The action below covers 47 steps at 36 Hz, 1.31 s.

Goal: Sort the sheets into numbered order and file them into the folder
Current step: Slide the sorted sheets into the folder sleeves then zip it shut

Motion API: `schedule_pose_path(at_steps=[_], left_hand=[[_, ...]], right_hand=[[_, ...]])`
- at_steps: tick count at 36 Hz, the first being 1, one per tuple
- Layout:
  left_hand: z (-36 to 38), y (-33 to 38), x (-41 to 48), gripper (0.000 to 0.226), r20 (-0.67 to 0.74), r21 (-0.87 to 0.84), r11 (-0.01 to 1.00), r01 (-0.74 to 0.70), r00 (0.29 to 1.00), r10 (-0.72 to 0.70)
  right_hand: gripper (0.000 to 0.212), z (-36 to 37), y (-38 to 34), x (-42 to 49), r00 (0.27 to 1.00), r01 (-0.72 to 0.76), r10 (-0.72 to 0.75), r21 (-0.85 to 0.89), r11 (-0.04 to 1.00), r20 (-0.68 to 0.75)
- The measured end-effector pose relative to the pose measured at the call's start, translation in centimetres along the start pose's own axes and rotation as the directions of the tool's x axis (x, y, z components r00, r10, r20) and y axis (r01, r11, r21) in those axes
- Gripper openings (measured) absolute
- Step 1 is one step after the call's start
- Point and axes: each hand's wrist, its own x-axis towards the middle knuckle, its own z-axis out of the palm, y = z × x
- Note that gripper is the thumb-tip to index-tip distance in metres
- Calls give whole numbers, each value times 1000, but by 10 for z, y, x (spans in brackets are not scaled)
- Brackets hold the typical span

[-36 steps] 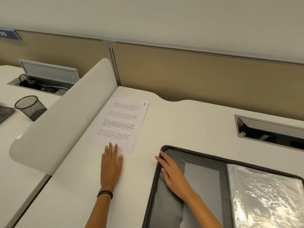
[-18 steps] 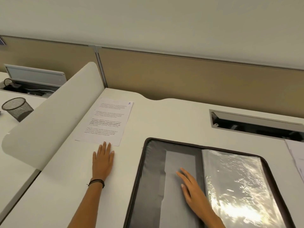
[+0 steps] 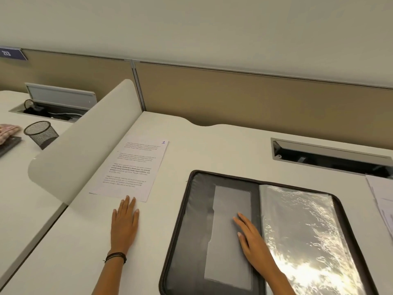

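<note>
A white desk (image 3: 212, 150) filled the view, backed by tan partition panels (image 3: 234, 92) beneath a plain pale wall (image 3: 191, 28). A curved white divider (image 3: 85, 145) ran along the desk's left side, separating it from a neighbouring desk. On that desk stood a black mesh pen cup (image 3: 40, 133) and, farther back, an open cable hatch (image 3: 57, 103). A small blue sign (image 3: 10, 53) sat on the partition at far left. A recessed cable slot (image 3: 329, 158) was set into the desk at far right.

A printed sheet (image 3: 131, 169), marked 1 in its top corner, lay flat beside the divider. The left hand (image 3: 124, 224) lay palm down on the desk with fingers straight, its fingertips reaching the sheet's near edge. A dark zip folder (image 3: 191, 209) lay open to the right, with glossy plastic sleeves (image 3: 302, 231) on its right half. The right hand (image 3: 253, 241) rested flat, fingers extended, on the folder's left inner cover, just beside the sleeves. More sheets (image 3: 382, 199) showed at the right edge.
</note>
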Motion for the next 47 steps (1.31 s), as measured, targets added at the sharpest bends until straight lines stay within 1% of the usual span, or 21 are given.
schedule_pose_path(at_steps=[4, 5, 7, 8, 10, 11, 13, 14, 17, 23, 26, 30, 32, 35, 38, 40, 42, 44, 47], left_hand=[[-4, -2, -1, 51, 36, -54, 999, 9, 999, -7], [-5, 0, -1, 52, 36, -85, 996, 12, 999, -9], [-8, 6, -2, 54, 30, -169, 985, 27, 999, -23], [-9, 11, -3, 54, 26, -209, 978, 31, 999, -26], [-8, 25, -6, 53, 6, -269, 963, 19, 1000, -18], [-7, 33, -8, 52, -10, -290, 957, 5, 1000, -8], [-3, 55, -12, 50, -35, -334, 942, -27, 999, 16], [-1, 66, -14, 50, -39, -359, 932, -42, 999, 30], [8, 105, -23, 49, -47, -416, 903, -104, 995, 92], [34, 181, -46, 46, -12, -477, 854, -209, 973, 231], [52, 204, -55, 44, 46, -504, 824, -257, 945, 322], [68, 231, -71, 42, 113, -564, 794, -228, 931, 348], [72, 246, -79, 41, 131, -562, 796, -226, 925, 356], [81, 266, -93, 41, 163, -566, 793, -224, 913, 374], [94, 285, -107, 39, 133, -570, 770, -287, 892, 431], [102, 300, -116, 38, 108, -584, 753, -303, 890, 443], [109, 315, -128, 38, 106, -621, 729, -289, 890, 444], [117, 329, -140, 39, 139, -645, 717, -264, 882, 450], [131, 349, -153, 38, 176, -646, 717, -262, 863, 474]], right_hand=[[39, -6, 2, -6, 1000, -13, 14, 25, 1000, -14], [43, -8, 4, -8, 1000, -22, 22, 27, 999, -15], [60, -11, 11, -13, 999, -26, 28, 34, 999, -47], [62, -13, 14, -15, 997, -25, 27, 34, 999, -67], [59, -21, 17, -21, 994, -18, 21, 28, 999, -107], [54, -27, 17, -24, 993, -21, 23, 22, 1000, -118], [36, -38, 19, -32, 993, -44, 44, 9, 999, -110], [34, -43, 21, -37, 992, -54, 55, 12, 998, -111], [39, -59, 30, -52, 987, -87, 92, 45, 995, -135], [44, -88, 52, -84, 969, -119, 130, 61, 991, -211], [46, -103, 67, -101, 954, -139, 148, 53, 989, -261], [46, -123, 86, -122, 924, -172, 180, 54, 984, -337], [49, -131, 97, -132, 911, -177, 184, 51, 983, -369], [46, -142, 115, -147, 897, -205, 214, 66, 977, -387], [41, -151, 131, -162, 875, -234, 254, 99, 967, -412], [39, -158, 141, -170, 861, -250, 267, 98, 963, -432], [40, -164, 151, -177, 845, -246, 264, 99, 964, -465], [42, -171, 162, -184, 829, -234, 239, 74, 969, -506], [44, -183, 174, -193, 784, -243, 193, -6, 970, -590]])
